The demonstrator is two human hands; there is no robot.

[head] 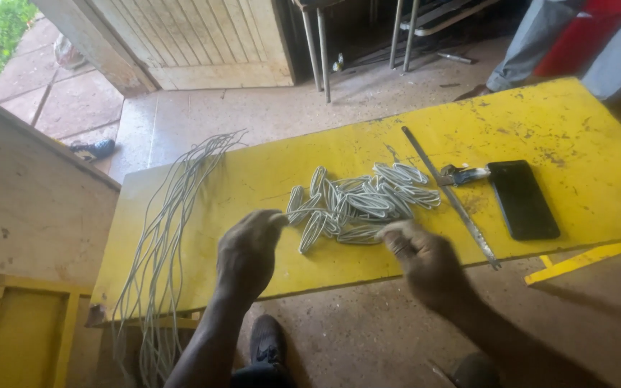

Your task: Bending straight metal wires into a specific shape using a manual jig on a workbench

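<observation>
A pile of several small white wire coils (357, 201) lies in the middle of a yellow board (555, 122) used as a table. My left hand (247, 251) hovers at the pile's left edge with its fingers pinched together near one coil. At the pile's lower right, my right hand (422, 259) has its fingers curled against a coil (361, 234); whether either hand grips anything is blurred. A bundle of long white wires (167, 237) hangs over the board's left end down to the floor.
A long metal ruler (451, 197) lies diagonally right of the pile, with a small metal tool (461, 174) and a black phone (522, 199) beside it. Another person's legs (540, 39) stand at the far right. A yellow wooden frame (23, 330) sits lower left. My shoes (266, 339) are under the board.
</observation>
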